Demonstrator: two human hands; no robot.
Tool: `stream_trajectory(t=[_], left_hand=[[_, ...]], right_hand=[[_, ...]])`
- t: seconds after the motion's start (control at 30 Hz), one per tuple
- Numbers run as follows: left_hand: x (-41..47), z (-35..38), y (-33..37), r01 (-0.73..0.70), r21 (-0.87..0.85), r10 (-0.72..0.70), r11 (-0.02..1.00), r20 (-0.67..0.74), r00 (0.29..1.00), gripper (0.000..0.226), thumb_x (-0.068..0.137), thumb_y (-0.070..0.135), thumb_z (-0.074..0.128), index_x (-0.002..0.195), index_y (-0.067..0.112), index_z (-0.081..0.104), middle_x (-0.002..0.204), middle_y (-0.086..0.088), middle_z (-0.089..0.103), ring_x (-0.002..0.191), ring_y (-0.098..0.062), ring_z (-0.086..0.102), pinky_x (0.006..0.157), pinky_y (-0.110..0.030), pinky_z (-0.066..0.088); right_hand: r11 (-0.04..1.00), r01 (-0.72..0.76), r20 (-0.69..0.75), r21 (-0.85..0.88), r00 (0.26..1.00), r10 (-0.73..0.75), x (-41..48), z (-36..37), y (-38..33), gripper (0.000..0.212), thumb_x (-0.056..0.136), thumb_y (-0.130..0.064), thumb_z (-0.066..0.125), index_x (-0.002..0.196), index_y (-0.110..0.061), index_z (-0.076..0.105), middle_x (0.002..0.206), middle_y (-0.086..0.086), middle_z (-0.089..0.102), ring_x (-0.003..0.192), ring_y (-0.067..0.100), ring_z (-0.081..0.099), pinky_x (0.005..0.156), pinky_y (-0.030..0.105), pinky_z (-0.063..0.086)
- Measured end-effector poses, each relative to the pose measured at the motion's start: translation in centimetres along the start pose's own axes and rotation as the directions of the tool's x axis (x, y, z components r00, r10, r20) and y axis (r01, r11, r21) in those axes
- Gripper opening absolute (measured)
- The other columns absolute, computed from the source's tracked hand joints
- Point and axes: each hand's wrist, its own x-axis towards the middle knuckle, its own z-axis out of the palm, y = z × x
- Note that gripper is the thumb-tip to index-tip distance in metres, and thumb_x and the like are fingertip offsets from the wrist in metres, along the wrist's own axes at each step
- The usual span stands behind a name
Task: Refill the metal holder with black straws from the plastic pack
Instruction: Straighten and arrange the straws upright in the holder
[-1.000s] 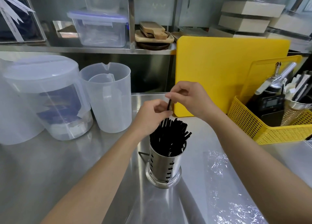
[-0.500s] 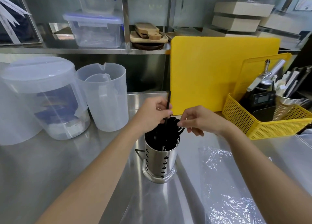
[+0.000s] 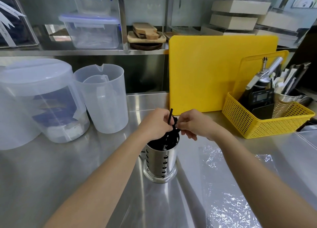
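A perforated metal holder (image 3: 161, 160) stands on the steel counter, packed with black straws (image 3: 169, 139). My left hand (image 3: 154, 123) is closed around one black straw (image 3: 170, 116) that sticks up above the bunch. My right hand (image 3: 193, 123) is just right of it, fingertips pinching the straw tops over the holder's rim. The clear plastic pack (image 3: 228, 184) lies flat and crinkled on the counter to the right of the holder; I cannot tell if straws are inside.
Two translucent plastic jugs (image 3: 106, 97) and a lidded tub (image 3: 39, 99) stand at the left. A yellow cutting board (image 3: 221, 71) leans against the back shelf. A yellow basket (image 3: 264, 123) with tools sits at the right.
My right hand came down from above the straws to their tops at the rim. The raised straw in my left hand sank lower into the holder.
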Motion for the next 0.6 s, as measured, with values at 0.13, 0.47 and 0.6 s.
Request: stream_trajectory(t=[0.13,0.47,0.6], left_hand=[[0.2,0.0,-0.1,0.008,-0.01,-0.008,1.0,-0.028,1.0,0.012,0.081,0.006,0.063,0.083,0.018,0.061,0.072,0.007,0.057,0.075,-0.017,0.056,0.076,-0.031,0.047],[-0.2,0.0,0.5,-0.059,-0.176,0.058,0.983,-0.013,0.998,0.015,0.089,0.013,0.056,0.1,0.011,0.067,0.088,-0.005,0.066,0.084,-0.019,0.062,0.078,-0.026,0.049],[-0.5,-0.4,0.8,-0.07,-0.387,0.094,0.919,0.045,0.995,0.017,0.091,0.008,0.052,0.103,0.012,0.064,0.094,-0.004,0.067,0.078,-0.004,0.063,0.071,-0.008,0.049]], right_hand=[[0.999,0.034,-0.038,0.019,0.999,-0.033,0.1,-0.4,-0.1,0.015,0.085,-0.003,0.057,0.072,-0.009,0.059,0.058,0.006,0.058,0.039,0.012,0.046,0.035,0.021,0.034],[0.966,0.25,-0.179,0.068,0.955,-0.234,-0.7,-2.0,-2.8,0.006,0.085,-0.001,0.057,0.08,-0.003,0.061,0.055,0.004,0.055,0.034,0.003,0.042,0.035,0.01,0.029],[0.95,0.29,-0.183,0.116,0.946,-0.266,-0.9,-2.2,-3.4,0.006,0.086,0.0,0.057,0.081,-0.001,0.06,0.05,0.001,0.055,0.035,0.003,0.043,0.036,0.009,0.03]])
